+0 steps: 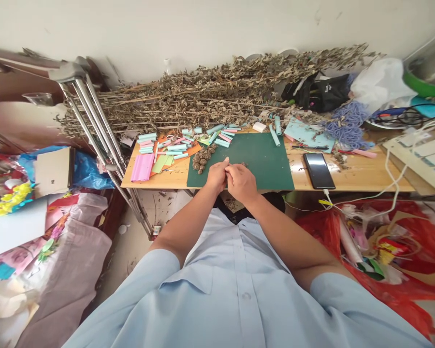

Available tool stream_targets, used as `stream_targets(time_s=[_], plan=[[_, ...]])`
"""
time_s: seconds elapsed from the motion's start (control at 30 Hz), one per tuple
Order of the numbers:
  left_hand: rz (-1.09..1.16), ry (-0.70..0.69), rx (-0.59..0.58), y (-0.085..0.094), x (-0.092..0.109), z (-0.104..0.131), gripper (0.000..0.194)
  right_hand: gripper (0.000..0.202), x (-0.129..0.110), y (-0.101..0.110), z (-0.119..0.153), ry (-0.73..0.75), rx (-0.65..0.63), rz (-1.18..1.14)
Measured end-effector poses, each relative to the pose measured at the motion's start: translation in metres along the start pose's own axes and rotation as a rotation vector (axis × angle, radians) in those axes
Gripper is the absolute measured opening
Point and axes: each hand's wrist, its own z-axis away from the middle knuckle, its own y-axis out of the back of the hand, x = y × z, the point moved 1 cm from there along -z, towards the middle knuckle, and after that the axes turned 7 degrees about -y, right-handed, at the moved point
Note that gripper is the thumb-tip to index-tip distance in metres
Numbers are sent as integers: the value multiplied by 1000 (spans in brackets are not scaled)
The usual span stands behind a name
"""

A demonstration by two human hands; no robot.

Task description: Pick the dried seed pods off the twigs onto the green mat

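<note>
From over here, the fingers of the left hand (218, 175) and right hand (241, 181) are curled closed and meet at the near edge of the green mat (266, 157); I can't tell what, if anything, they pinch. The brown clumps (203, 159) sit on the mat at ten o'clock, just beside the left hand. Paper rolls (177, 148) lie beyond at ten, dried stalks (203, 99) at twelve, and a phone (319, 171) at three on the wooden surface (369, 175).

Both hands (230, 179) meet over the near edge of the green mat (263, 159). Brown clumps (202, 159) lie on it, at its left.
</note>
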Motion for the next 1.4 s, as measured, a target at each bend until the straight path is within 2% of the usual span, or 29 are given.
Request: stream_targets(time_s=[0.23, 0.33, 0.5, 0.7, 0.9, 1.07, 1.23, 1.4], plan=[[-86, -32, 49, -1, -1, -3, 40, 46, -16, 11, 22, 86, -97, 3], [-136, -31, 23, -2, -1, -2, 39, 41, -13, 18, 28, 69, -37, -37], [-125, 34, -97, -1, 3, 0, 39, 26, 17, 24, 26, -83, 159, -236], [0, 35, -124, 6, 6, -9, 39, 23, 52, 23, 20, -331, 291, -376], [79, 97, -74, 8, 9, -19, 61, 25, 71, 13, 12, -475, 273, -507], [15, 64, -61, -1, 12, -11, 62, 25, 81, 4, 7, -544, 241, -607], [18, 45, -30, -3, 13, -10, 60, 25, 86, -3, 10, -540, 228, -585], [-17, -4, -11, 2, 14, -14, 60, 22, 88, 0, 12, -426, 240, -404]])
